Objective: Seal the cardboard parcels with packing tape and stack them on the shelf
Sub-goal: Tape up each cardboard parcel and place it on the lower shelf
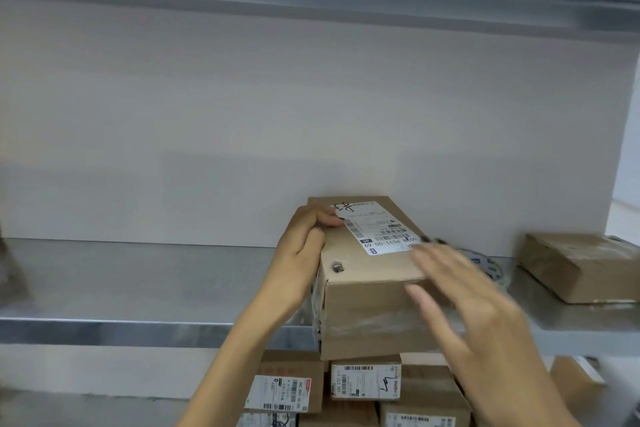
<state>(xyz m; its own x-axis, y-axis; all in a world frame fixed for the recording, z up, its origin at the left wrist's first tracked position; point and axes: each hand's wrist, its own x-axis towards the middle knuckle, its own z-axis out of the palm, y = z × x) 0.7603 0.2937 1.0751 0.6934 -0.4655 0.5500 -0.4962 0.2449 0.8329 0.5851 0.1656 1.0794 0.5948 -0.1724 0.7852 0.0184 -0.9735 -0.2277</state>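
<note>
- The metal shelf runs off to the left of the parcel, with a pale wall behind it.
- The left hand is clamped on the parcel's upper left edge. Its fingers are curled over onto the top and its thumb lies down the left side.
- The parcel, a brown cardboard box, sits on the shelf with its near end sticking out past the shelf's front lip. Clear tape shines across its front face and left corner.
- A white shipping label is stuck on the parcel's top, towards the far end.
- Under the parcel, below the shelf, stand several labelled boxes.
- The right hand is blurred, fingers straight and spread, and holds nothing. It is over the parcel's near right corner, and I cannot tell whether it touches the cardboard.
- Well to the right of the parcel, a second taped box lies on the same shelf, apart from it.
</note>
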